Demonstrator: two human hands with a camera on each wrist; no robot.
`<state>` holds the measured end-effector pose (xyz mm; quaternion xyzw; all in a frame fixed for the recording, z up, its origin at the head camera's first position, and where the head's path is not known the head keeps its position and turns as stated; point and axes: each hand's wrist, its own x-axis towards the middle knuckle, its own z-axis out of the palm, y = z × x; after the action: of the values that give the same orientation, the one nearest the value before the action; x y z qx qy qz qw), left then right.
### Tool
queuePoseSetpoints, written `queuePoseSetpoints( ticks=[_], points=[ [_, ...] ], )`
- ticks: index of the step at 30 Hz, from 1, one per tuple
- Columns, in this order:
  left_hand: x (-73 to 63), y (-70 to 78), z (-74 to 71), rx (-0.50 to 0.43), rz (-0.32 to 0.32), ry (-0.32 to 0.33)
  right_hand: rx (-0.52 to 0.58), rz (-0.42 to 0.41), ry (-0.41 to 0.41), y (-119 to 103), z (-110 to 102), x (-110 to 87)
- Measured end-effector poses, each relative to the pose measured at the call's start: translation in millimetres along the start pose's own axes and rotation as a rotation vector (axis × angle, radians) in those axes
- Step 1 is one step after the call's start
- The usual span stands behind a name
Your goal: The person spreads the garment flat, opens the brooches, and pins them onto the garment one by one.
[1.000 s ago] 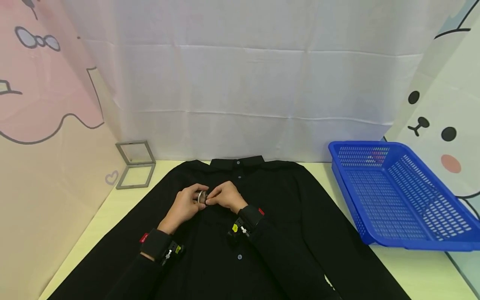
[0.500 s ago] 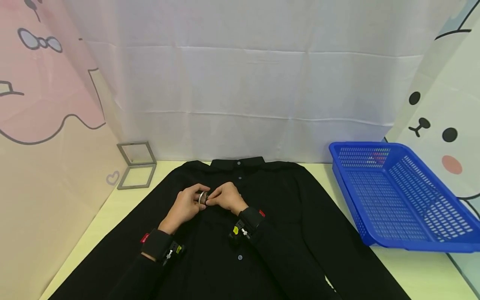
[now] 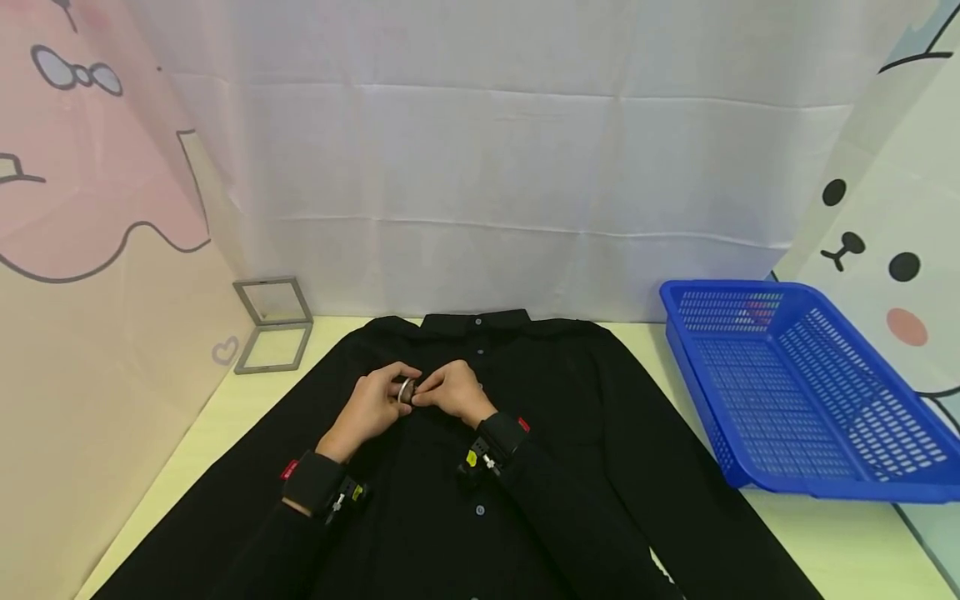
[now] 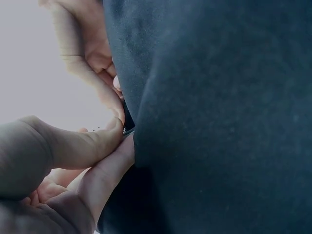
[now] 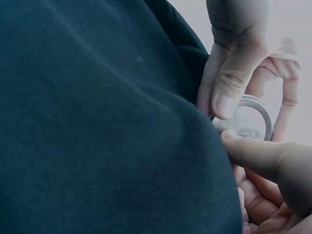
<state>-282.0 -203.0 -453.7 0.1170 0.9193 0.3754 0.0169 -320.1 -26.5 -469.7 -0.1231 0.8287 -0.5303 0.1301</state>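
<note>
A black button shirt (image 3: 540, 375) lies spread on the table, collar at the back. Over its upper left chest both hands meet at a small round badge (image 3: 407, 390) with a silver rim. My left hand (image 3: 371, 400) holds the badge between index finger and thumb. My right hand (image 3: 455, 392) pinches at its inner edge with thumb and index finger. In the right wrist view, a thin metal pin (image 5: 247, 135) shows inside the rim, beside the right thumb. Shirt cloth rises close to the fingertips in both wrist views. I cannot tell whether cloth is pinched with the badge.
A blue plastic basket (image 3: 697, 412) stands on the right of the pale table (image 3: 217, 425), beside the shirt's sleeve. At the back left sits a grey hinged frame (image 3: 297, 346), one half upright. White cloth (image 3: 480, 167) hangs behind, with printed cloths at both sides.
Both hands keep their place over the shirt's chest, holding the badge. The badge tilts slightly between the fingers. The head view shifts a little.
</note>
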Motion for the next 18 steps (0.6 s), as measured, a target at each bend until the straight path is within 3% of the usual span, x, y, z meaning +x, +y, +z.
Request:
queuePoseSetpoints(
  ticks=[18],
  points=[
    [0.7, 5.6, 0.3, 0.029, -0.017, 0.006, 0.023, 0.036, -0.045, 0.0, -2.5, 1.9]
  ],
)
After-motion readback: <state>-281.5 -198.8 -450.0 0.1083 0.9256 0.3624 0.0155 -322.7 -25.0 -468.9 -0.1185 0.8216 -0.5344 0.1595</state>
